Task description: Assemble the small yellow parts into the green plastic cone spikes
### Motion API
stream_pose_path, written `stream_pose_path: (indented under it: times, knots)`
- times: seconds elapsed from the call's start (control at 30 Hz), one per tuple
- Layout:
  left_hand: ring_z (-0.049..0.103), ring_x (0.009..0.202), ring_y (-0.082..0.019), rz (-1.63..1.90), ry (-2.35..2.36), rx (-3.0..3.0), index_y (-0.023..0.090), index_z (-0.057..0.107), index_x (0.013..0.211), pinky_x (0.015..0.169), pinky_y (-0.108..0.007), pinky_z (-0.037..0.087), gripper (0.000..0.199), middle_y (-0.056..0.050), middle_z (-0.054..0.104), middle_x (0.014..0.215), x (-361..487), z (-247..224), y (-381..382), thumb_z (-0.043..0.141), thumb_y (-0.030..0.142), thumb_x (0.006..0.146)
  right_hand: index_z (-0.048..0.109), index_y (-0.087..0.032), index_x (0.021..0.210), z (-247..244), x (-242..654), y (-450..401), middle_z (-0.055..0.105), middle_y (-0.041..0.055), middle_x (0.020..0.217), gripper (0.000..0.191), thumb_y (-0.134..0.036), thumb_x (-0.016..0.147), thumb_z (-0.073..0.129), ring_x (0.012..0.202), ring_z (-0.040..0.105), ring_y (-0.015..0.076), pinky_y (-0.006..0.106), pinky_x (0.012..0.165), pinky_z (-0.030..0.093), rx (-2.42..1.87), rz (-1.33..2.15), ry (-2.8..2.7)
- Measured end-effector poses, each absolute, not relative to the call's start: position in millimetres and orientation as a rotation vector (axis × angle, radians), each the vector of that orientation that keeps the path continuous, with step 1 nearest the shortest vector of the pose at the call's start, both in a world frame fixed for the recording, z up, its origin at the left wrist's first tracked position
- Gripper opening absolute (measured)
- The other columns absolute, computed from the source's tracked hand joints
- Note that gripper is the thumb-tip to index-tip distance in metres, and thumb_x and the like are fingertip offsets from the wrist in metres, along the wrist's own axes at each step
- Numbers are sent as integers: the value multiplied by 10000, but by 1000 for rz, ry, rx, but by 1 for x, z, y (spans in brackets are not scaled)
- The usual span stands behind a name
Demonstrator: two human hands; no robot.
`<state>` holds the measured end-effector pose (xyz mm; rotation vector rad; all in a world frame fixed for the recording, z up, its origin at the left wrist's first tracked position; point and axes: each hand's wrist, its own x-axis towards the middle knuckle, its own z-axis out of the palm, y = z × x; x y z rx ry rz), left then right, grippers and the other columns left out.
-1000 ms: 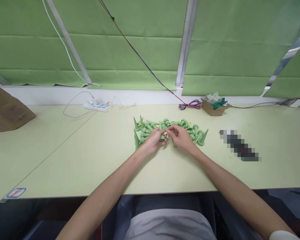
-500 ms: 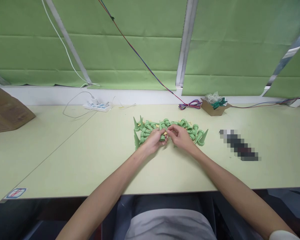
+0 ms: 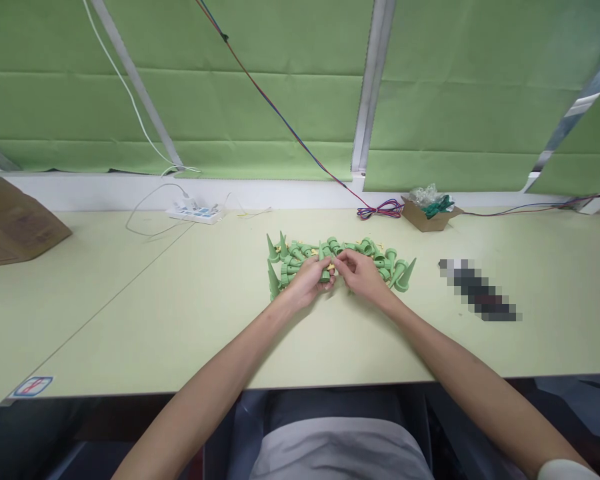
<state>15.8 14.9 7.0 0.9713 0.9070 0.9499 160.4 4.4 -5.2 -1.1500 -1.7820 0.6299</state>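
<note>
My left hand [image 3: 307, 283] is closed around a green plastic spike [image 3: 325, 275], whose cupped end faces right. At that end shows a small yellow piece [image 3: 331, 267], which the fingertips of my right hand [image 3: 364, 275] pinch. Both hands meet just above the table, in front of a heap of similar green plastic spikes [image 3: 367, 245]. Small yellow bits lie scattered among them. Some spikes stand point up at the left, such as one cone [image 3: 274, 279]; another spike [image 3: 405, 276] leans at the right end. The fingers hide part of the held pieces.
On the pale table [image 3: 180, 320], a brown cardboard box [image 3: 20, 223] stands far left and a power strip [image 3: 196, 213] at the back. A small carton [image 3: 425, 219] with plastic wrap sits beside coiled wire [image 3: 380, 209]. A blurred dark object [image 3: 480, 291] lies to the right.
Hardly anything differs. The right fingertips have shifted very slightly at the yellow piece, while the left hand keeps its hold on the green spike.
</note>
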Motion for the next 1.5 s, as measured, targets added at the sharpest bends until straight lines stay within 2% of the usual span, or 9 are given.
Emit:
stream_pose_path:
  times: [0.23, 0.7, 0.93, 1.17, 1.5]
  knots:
    - [458, 491, -82, 937, 921, 979, 178, 480, 791, 412, -205, 325, 126, 10, 488, 643, 16, 9, 14, 596, 200, 836, 559, -202, 751, -5, 161, 4, 656, 22, 672, 269, -393, 929, 496, 554, 519, 147, 280, 559, 375, -1185, 550, -1809]
    - [464, 475, -80, 919, 849, 1058, 165, 543, 783, 400, -210, 330, 136, 8, 496, 638, 14, 1, 17, 626, 267, 818, 428, -206, 584, -6, 161, 5, 440, -26, 518, 436, -441, 950, 453, 495, 377, 122, 287, 529, 285, -1246, 409, -1856]
    - [466, 472, -83, 920, 846, 1050, 171, 514, 775, 401, -209, 337, 178, 8, 498, 625, 16, 4, 15, 628, 293, 836, 420, -206, 581, -6, 162, 5, 445, -23, 515, 461, -462, 965, 418, 496, 377, 124, 289, 534, 284, -1260, 404, -1864]
    - [457, 470, -77, 974, 926, 1015, 181, 476, 772, 407, -203, 331, 152, 18, 490, 622, 17, 11, 12, 606, 228, 836, 527, -202, 660, -3, 160, 1, 526, -15, 564, 393, -454, 954, 457, 513, 423, 128, 283, 542, 317, -1226, 455, -1858]
    - [464, 478, -85, 965, 920, 1007, 178, 476, 763, 405, -211, 324, 140, 9, 485, 626, 17, 12, 12, 579, 215, 852, 529, -203, 671, -3, 159, 1, 583, -3, 593, 339, -393, 947, 476, 516, 459, 133, 282, 549, 334, -1193, 506, -1848]
